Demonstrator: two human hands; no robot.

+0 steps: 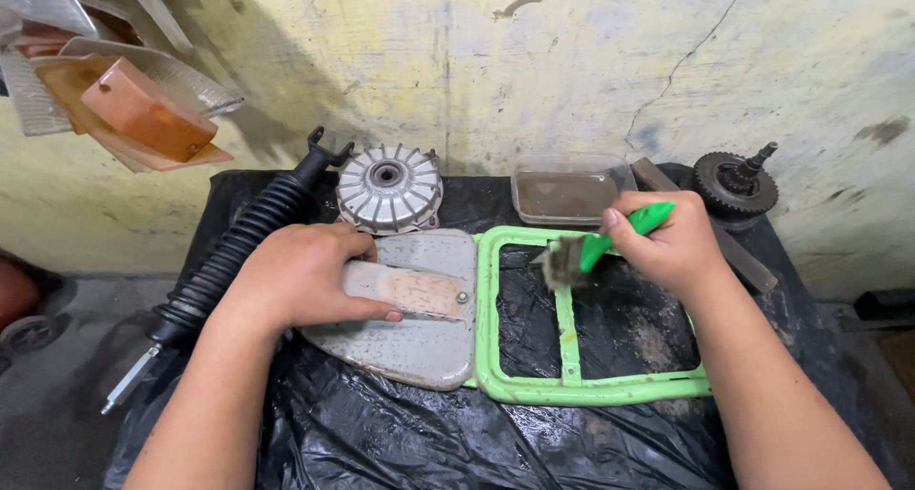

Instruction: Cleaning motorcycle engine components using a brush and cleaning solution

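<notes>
My left hand [303, 275] presses flat on a grey metal plate [419, 342] that has a worn, rusty strip [419, 292] across it. The plate joins a bright green metal frame [572, 387] lying on black plastic sheeting. My right hand [672, 247] grips a green-handled brush [610, 242], whose dirty bristles [562, 263] touch the frame's top bar near its middle crossbar.
A black ribbed shock absorber [233, 252] lies at the left. A silver finned hub [388, 190] stands behind the plate. A clear plastic tub of brown liquid [567, 190] and a dark gear [734, 185] sit at the back right. Orange lamp lenses [143, 113] hang upper left.
</notes>
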